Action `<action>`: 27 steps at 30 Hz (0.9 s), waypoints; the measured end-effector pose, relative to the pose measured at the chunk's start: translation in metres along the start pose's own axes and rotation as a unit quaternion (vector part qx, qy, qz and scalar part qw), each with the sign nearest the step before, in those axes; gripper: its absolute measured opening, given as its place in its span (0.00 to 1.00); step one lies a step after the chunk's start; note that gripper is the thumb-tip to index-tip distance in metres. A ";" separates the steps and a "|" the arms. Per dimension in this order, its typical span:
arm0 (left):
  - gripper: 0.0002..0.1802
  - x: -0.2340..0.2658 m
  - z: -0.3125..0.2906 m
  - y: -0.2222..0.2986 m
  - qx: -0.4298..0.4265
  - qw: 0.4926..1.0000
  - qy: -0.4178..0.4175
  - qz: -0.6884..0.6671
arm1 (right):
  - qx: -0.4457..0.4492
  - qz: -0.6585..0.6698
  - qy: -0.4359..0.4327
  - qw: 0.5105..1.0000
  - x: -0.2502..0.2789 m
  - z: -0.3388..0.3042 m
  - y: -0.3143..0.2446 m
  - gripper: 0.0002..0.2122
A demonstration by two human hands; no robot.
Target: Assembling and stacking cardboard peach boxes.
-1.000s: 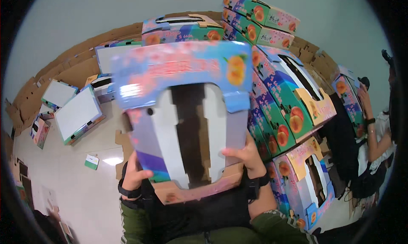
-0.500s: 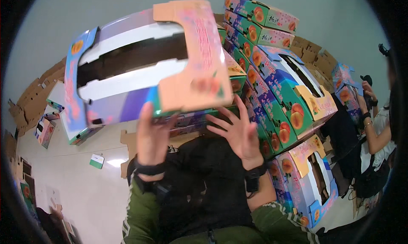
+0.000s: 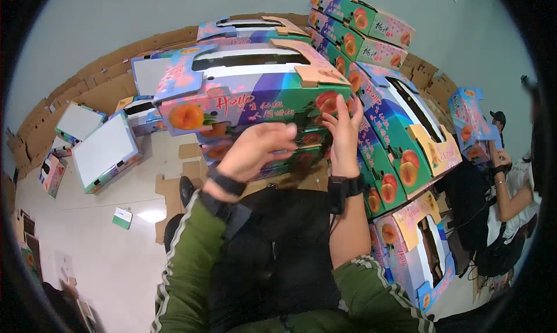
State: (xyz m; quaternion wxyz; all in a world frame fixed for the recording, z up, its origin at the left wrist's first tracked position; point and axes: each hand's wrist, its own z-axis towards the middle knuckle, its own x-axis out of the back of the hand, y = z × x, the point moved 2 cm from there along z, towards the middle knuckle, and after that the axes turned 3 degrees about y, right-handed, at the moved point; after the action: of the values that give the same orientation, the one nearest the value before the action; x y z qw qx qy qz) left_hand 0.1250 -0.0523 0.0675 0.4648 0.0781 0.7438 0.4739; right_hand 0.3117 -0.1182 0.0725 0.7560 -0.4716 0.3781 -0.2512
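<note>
A fruit carton (image 3: 267, 95) printed with peaches, with a slot in its white top, sits on a stack of similar cartons (image 3: 310, 138) in front of me. My left hand (image 3: 261, 149) is at the carton's lower front edge, fingers stretched out to the right and holding nothing. At its right front corner, my right hand (image 3: 343, 127) points upward with the fingers apart. Whether those fingertips touch the carton I cannot tell. Close on the right stands a taller stack, topped by another slotted carton (image 3: 400, 115).
Brown cardboard (image 3: 104, 92) lines the wall. White-faced cartons (image 3: 107, 153) lie on the floor at left, near a small green-and-white card (image 3: 122, 217). One more carton (image 3: 415, 257) stands low at right. A co-worker's hand (image 3: 500, 157) is by an upright carton (image 3: 471, 124) at far right.
The carton that was raised and tilted before me has come down onto the stack. My left hand has swung right across its front; my right hand has risen to its corner.
</note>
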 end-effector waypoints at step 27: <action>0.38 0.131 0.002 0.039 -0.422 0.759 0.293 0.400 | 0.181 -0.321 -0.003 0.930 0.045 0.125 0.079 0.33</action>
State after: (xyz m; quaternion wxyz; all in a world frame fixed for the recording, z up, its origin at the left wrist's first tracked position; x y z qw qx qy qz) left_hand 0.0411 0.0436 0.0167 -0.0220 0.0220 0.4692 0.8825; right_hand 0.4411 -0.0522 0.0198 0.7088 -0.4236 0.1526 -0.5430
